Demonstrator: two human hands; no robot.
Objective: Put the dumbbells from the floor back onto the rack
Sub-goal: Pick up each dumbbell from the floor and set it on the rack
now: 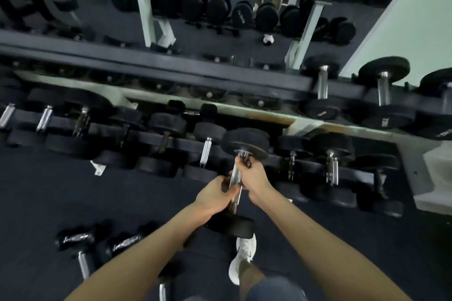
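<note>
Both hands hold one black round-headed dumbbell by its silver handle, in the middle of the view. My left hand grips the lower part of the handle. Higher on the same handle, near the far head, sits my right hand. The far head is over the lower tier of the rack, between racked dumbbells; the near head hangs above the floor. Several small dumbbells lie on the dark floor at the lower left.
The lower tier is filled with black dumbbells along its length. Bigger dumbbells rest on the upper tier at right. A mirror behind shows the rack's reflection. My white shoe stands under the dumbbell.
</note>
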